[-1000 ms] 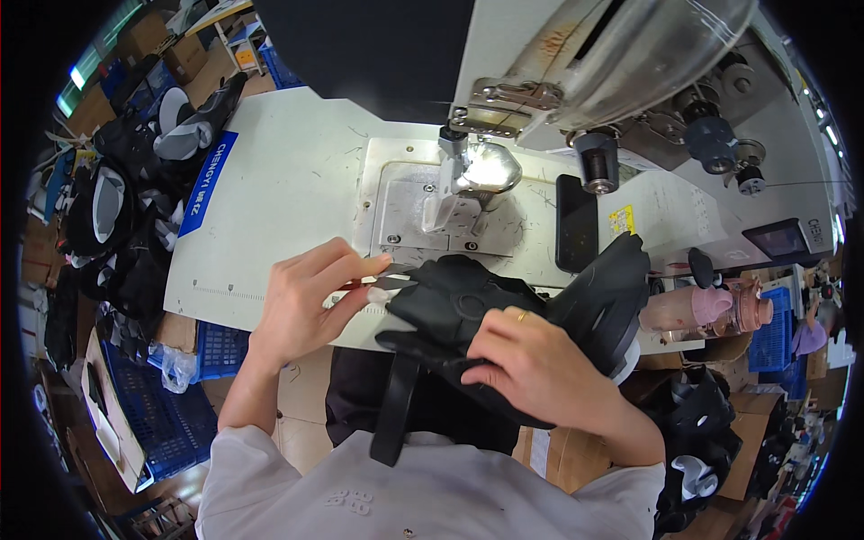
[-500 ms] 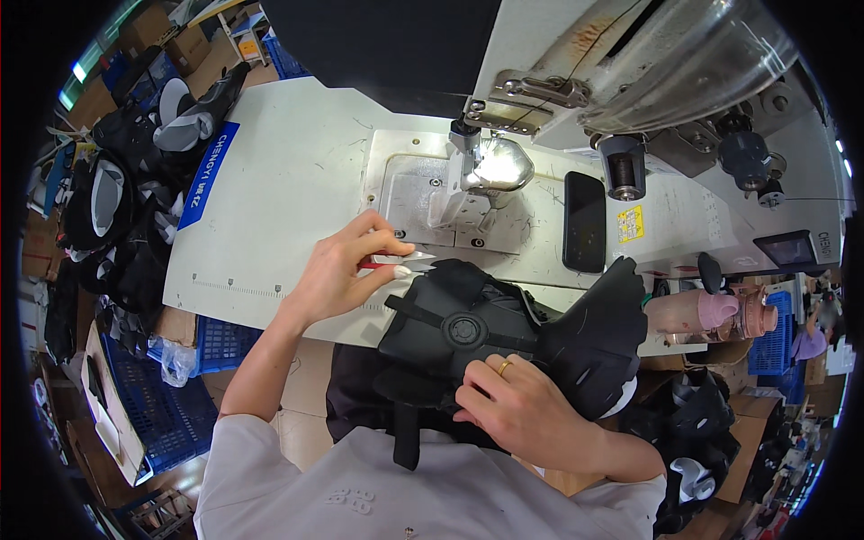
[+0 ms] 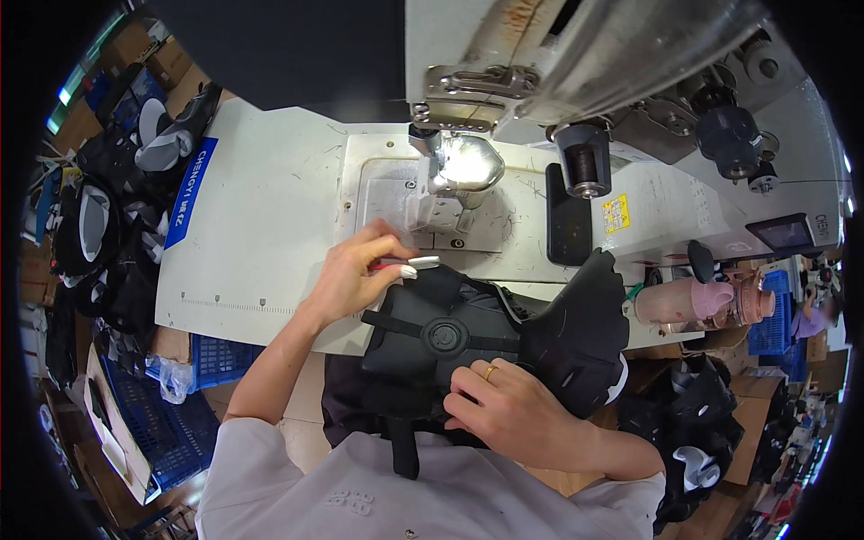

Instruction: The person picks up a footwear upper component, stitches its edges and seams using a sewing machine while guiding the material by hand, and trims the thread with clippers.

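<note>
A black padded brace (image 3: pixel 405 353) with a round disc and straps lies over my lap and the table's front edge. Its tall stiff scalloped flap (image 3: pixel 576 335) stands up on the right. My left hand (image 3: pixel 356 277) is closed around small red-handled thread snips (image 3: pixel 421 262), above the far edge of the brace. The pale blades point right, lying close together. My right hand (image 3: pixel 508 405) has curled fingers at the near side of the brace, below the disc, gripping its edge; the fingertips are partly hidden. A black strap (image 3: pixel 404 447) hangs down toward my shirt.
Beyond my hands stands a sewing machine with a lit needle area (image 3: pixel 468 166). On the white table (image 3: pixel 261 207) a black phone (image 3: pixel 569 216) lies right of it. Pink bottles (image 3: pixel 675 302) stand at the right. Blue crates (image 3: pixel 171 432) and heaped black braces (image 3: pixel 94 225) flank the table.
The view has shifted slightly, moving the machine and table leftward in the picture. The snips' blades, spread before, now look closer together. Both hands keep their holds.
</note>
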Tool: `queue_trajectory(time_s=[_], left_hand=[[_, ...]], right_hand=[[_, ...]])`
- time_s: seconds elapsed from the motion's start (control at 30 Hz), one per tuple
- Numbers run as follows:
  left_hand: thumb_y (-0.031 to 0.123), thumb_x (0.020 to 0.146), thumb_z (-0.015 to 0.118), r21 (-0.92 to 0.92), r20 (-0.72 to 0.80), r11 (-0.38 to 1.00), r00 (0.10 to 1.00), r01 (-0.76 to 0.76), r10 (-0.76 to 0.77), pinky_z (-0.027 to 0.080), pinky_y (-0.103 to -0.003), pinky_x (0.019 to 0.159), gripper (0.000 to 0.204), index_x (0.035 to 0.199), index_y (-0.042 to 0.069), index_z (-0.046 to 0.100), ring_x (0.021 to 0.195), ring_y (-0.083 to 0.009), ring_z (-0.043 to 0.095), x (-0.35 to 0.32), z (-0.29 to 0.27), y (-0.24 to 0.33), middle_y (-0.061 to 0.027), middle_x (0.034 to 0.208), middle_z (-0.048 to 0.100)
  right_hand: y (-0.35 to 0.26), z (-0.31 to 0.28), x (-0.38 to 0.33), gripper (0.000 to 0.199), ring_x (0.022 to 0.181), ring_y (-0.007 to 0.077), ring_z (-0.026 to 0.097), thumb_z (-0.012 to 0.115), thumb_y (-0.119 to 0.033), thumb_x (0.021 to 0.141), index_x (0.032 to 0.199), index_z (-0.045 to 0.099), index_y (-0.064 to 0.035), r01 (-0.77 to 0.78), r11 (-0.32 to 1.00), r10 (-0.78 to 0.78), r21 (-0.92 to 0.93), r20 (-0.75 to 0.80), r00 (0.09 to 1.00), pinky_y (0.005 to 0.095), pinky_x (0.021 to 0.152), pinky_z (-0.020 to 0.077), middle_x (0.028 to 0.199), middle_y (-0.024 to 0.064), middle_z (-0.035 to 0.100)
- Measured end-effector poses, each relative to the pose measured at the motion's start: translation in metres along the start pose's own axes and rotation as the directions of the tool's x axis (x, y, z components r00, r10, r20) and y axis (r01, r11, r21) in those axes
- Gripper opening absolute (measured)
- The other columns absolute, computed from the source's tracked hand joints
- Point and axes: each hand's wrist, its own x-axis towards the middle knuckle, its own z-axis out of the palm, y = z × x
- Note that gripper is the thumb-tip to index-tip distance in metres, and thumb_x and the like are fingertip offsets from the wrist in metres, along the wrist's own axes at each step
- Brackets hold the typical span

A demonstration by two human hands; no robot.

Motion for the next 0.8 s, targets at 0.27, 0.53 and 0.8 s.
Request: queue_trajectory(time_s=[0.27,0.53,0.8], left_hand=[[0.016,0.086,0.070,0.069,0.044,0.998,0.999,0.005,-0.008,0.052,-0.036,0.074,0.016,0.100,0.008,0.070,0.085,-0.0280,0.066,0.002,0.004,0.034,-0.0081,0.096,0.062],[0.016,0.086,0.071,0.137,-0.107,0.991,0.994,-0.008,0.023,0.052,-0.037,0.068,0.012,0.095,0.008,0.071,0.078,-0.0265,0.066,0.005,0.012,0.050,-0.0065,0.091,0.062],[0.008,0.075,0.077,0.100,0.180,0.933,0.929,-0.345,0.324,0.050,-0.034,0.060,0.030,0.104,0.010,0.070,0.071,-0.0216,0.064,-0.004,0.001,0.093,-0.0029,0.096,0.056]], right_hand=[[-0.002,0.003,0.002,0.022,0.080,0.0189,0.053,0.073,-0.022,0.080,0.082,0.056,-0.0072,-0.009,0.999,0.010,-0.042,0.027,1.000,0.0311,0.072,0.0444,0.087,0.0043,0.047],[-0.002,-0.014,-0.010,0.027,0.092,0.0194,0.057,0.076,-0.022,0.081,0.096,0.063,-0.0047,0.006,0.964,-0.077,-0.264,-0.257,0.963,0.0314,0.077,0.0470,0.106,0.0049,0.056],[0.017,-0.009,-0.035,0.039,0.097,0.0353,0.060,0.077,-0.010,0.080,0.113,0.061,0.0040,-0.482,0.866,0.326,0.137,-0.885,0.333,0.0399,0.087,0.0476,0.106,0.0184,0.065]])
